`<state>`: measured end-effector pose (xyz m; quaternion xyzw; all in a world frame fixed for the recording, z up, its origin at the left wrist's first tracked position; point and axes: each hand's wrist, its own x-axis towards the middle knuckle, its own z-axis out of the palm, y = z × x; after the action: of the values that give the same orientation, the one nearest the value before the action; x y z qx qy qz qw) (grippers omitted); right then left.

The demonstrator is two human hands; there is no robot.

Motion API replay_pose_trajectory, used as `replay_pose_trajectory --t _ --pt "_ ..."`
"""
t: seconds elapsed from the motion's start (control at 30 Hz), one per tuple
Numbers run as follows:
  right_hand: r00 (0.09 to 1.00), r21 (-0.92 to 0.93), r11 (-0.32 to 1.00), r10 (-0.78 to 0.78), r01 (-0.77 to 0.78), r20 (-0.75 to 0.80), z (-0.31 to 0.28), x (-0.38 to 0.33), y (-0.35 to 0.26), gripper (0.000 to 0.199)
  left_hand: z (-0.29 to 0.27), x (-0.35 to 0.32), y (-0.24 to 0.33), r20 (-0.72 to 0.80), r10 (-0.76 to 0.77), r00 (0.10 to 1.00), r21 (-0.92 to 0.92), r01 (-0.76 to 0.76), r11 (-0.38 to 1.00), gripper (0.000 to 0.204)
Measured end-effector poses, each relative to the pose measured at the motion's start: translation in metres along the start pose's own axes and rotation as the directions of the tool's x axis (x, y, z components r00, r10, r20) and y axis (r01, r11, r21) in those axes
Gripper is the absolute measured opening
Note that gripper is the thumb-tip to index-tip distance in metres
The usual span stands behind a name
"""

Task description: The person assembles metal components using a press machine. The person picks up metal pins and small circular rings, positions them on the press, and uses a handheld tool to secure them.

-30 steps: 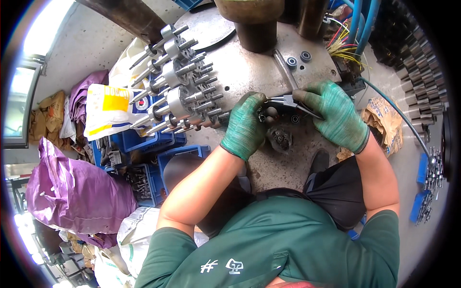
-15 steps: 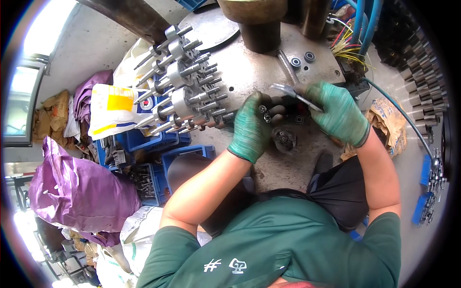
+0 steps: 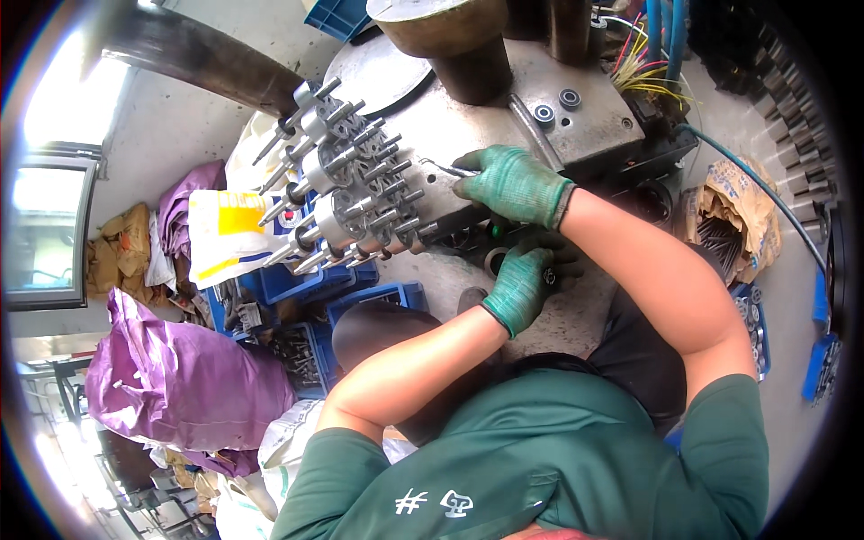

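Here, at the centre of the frame, the right hand (image 3: 515,184), in a green knit glove, is closed around a thin metal tool (image 3: 443,168) whose tip points left toward the cluster of studded metal spindles (image 3: 346,184); the tool lies over the grey metal machine plate (image 3: 468,117), just right of the spindles; just below, the left hand (image 3: 526,279), also gloved in green, is curled over small dark round parts (image 3: 495,261) at the plate's lower edge, but whether it grips one cannot be told; the plate is scuffed and dull, with two round bearings (image 3: 556,103) set in it toward the upper right and a thick brown cylinder (image 3: 450,36) standing at the top of the frame; a bundle of yellow and coloured wires (image 3: 643,67) rises at the upper right, with a dark hose (image 3: 765,193) running down the right side; left of the machine sit blue plastic crates (image 3: 297,297) of metal parts, a white and yellow sack (image 3: 225,229) and purple plastic bags (image 3: 171,378) at the lower left; a bright window (image 3: 45,229) shows at the left edge; a torn brown bag (image 3: 733,216) of metal pieces lies at the right; the floor is pale concrete
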<state>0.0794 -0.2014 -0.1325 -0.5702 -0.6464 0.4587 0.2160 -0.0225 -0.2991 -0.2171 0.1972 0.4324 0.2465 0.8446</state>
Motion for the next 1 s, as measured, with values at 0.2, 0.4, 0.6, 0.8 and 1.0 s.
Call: replay_pose_trajectory --t 0.2,0.4,0.6,0.8,1.0 --pt "0.992 0.047 0.996 0.07 -0.075 0.11 0.005 0.013 -0.01 0.046 -0.001 0.004 0.006 -0.014 -0.029 0.999 0.027 0.03 0.999 0.029" --pt "0.989 0.097 0.993 0.061 -0.074 0.133 0.003 0.016 -0.009 0.031 -0.003 0.005 0.009 -0.017 -0.033 0.999 -0.005 0.033 0.999 0.025" --pt "0.988 0.001 0.998 0.06 -0.061 0.14 0.004 0.017 -0.017 0.026 0.003 0.003 0.011 -0.047 -0.045 0.998 0.0 0.045 0.999 0.024" --pt "0.99 -0.164 0.985 -0.026 0.049 0.142 0.009 0.026 -0.01 0.046 -0.002 0.006 0.008 -0.022 -0.035 0.999 -0.025 0.034 0.999 0.023" --pt "0.992 -0.153 0.986 -0.051 0.069 0.118 0.006 0.018 -0.016 0.048 -0.004 0.012 0.004 -0.02 -0.054 0.998 -0.024 0.054 0.998 0.022"
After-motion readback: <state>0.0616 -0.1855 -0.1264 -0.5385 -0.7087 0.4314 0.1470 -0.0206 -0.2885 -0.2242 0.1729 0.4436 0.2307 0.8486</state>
